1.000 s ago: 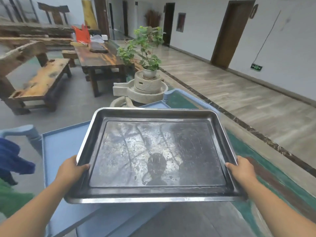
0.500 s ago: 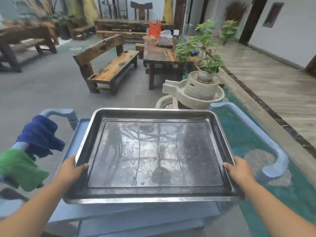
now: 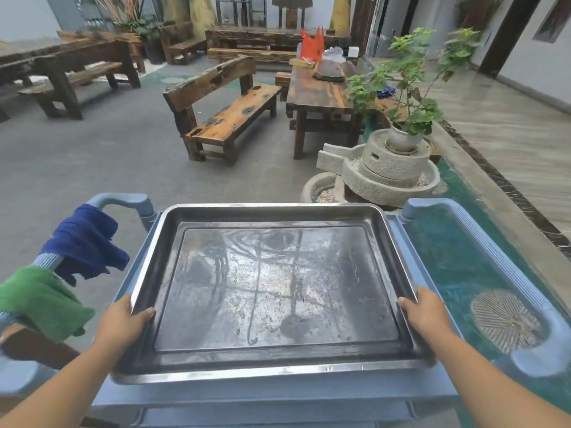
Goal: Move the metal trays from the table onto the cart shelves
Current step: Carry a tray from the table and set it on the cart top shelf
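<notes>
A large rectangular metal tray [image 3: 272,285] with a scratched, reflective floor lies level over the top shelf of a blue-grey plastic cart [image 3: 411,267]. My left hand [image 3: 123,322] grips the tray's left rim near the front corner, thumb over the edge. My right hand [image 3: 425,313] grips the right rim the same way. The tray fills most of the shelf between the cart's two side handles. Whether the tray's underside touches the shelf is hidden.
A blue cloth [image 3: 83,239] and a green cloth [image 3: 40,301] hang over the cart's left handle. The right handle [image 3: 506,273] curves past a floor drain grate. Ahead stand a stone mill with a potted plant [image 3: 398,162], a wooden bench [image 3: 228,115] and a wooden table [image 3: 315,94].
My view has swung left and the tray has come squarely over the cart's top shelf, lower between the handles. Both hands keep the same hold on the rims.
</notes>
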Demonstrator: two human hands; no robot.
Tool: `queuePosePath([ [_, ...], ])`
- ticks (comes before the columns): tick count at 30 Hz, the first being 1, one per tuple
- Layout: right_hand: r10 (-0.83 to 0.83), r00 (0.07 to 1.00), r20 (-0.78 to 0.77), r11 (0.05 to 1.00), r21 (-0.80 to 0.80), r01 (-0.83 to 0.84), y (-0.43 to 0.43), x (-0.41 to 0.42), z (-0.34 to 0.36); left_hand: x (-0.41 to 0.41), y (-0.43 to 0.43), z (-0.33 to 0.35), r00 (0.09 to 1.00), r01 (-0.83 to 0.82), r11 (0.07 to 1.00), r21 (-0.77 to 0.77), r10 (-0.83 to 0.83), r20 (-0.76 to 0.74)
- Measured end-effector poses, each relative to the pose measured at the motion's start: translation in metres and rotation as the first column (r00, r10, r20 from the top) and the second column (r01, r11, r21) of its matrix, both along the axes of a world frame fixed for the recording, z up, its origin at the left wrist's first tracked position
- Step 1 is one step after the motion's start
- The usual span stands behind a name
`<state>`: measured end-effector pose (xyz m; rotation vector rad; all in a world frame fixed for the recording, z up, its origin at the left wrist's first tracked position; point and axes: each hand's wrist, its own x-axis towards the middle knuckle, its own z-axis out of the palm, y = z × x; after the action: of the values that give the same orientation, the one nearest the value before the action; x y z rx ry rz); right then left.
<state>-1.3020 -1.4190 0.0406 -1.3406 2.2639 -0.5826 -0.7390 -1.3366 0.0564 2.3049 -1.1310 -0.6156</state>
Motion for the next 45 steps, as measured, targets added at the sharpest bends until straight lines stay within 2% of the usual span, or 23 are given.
queuePosePath([
  [14, -0.015, 1.0, -0.003, 0.999, 0.049, 0.015, -0.015, 0.008, -0.017, 0.008, -0.022, -0.018, 0.999, -0.018, 1.0, 0.012, 0.019, -0.049],
  [23, -0.033, 0.999, -0.014, 0.997, 0.073, 0.034, -0.003, 0.004, -0.025, 0.004, -0.027, -0.036, 1.0, -0.001, 1.0, -0.003, 0.001, -0.025],
  [33, -0.039, 0.999, 0.001, 0.991, 0.131, 0.039, 0.008, 0.003, -0.049, 0.009, -0.019, -0.064, 1.0, 0.0, 0.998, 0.069, 0.001, -0.01],
  [45, -0.033, 0.995, -0.093, 0.991, 0.129, 0.045, 0.011, 0.007, -0.051, 0.011, -0.027, -0.068, 0.999, -0.041, 0.99, 0.132, 0.036, 0.04],
])
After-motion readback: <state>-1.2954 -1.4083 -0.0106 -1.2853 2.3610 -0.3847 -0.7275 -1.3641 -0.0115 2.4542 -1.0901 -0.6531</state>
